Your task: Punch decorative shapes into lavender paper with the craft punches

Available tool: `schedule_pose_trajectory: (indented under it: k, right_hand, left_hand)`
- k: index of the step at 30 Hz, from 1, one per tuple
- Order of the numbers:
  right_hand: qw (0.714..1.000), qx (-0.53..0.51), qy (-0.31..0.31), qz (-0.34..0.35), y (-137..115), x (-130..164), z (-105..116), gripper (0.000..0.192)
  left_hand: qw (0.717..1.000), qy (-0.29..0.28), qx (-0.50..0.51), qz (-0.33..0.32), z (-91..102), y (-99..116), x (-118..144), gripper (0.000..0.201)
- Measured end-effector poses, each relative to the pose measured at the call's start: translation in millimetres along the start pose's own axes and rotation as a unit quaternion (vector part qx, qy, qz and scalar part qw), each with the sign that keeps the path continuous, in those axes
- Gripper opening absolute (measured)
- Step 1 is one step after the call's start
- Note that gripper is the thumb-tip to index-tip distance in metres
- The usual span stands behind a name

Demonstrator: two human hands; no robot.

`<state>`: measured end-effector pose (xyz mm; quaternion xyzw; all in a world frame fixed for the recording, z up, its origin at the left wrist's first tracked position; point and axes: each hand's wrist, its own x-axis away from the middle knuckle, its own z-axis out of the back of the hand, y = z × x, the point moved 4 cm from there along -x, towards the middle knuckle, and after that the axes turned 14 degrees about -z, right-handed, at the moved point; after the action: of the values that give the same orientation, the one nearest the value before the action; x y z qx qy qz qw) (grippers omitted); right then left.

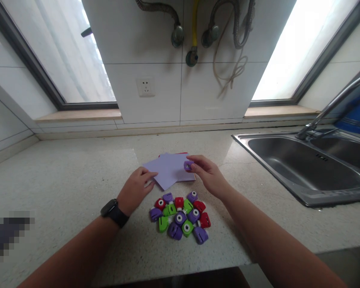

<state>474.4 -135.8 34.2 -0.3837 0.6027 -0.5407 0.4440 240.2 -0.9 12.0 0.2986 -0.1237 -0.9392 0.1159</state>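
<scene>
The right hand (208,174) pinches a small purple plastic craft punch (188,165) between thumb and fingertips, just over the right part of the lilac paper sheets (168,170) lying on the speckled stone desk (63,180). The left hand (136,190), a black watch (114,213) on its wrist, rests with fingers loosely curled, fingertips pressing the sheets' left edge. Just in front of both hands sits a cluster of purple, green and red punches (180,218). A stainless steel sink (306,168) with a tap (327,110) lies well apart to the right.
</scene>
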Motion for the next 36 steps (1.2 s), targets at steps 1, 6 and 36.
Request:
schedule_pose_trajectory:
  k: [1, 6, 36]
  right_hand:
    - [1.000, -0.019, -0.007, -0.017, 2, 0, -1, 0.029]
    - [0.983, -0.153, -0.033, -0.099, 12, -2, -8, 0.037]
    - [0.991, -0.044, -0.048, -0.114, 18, -1, -8, 0.038]
  left_hand:
    - [0.999, 0.000, -0.027, -0.017, 1.5, 2, -1, 0.020]
    - [0.992, 0.010, -0.097, -0.074, 7.1, 13, -3, 0.011]
    - [0.995, 0.010, -0.052, -0.083, 7.4, 20, 0, 0.020]
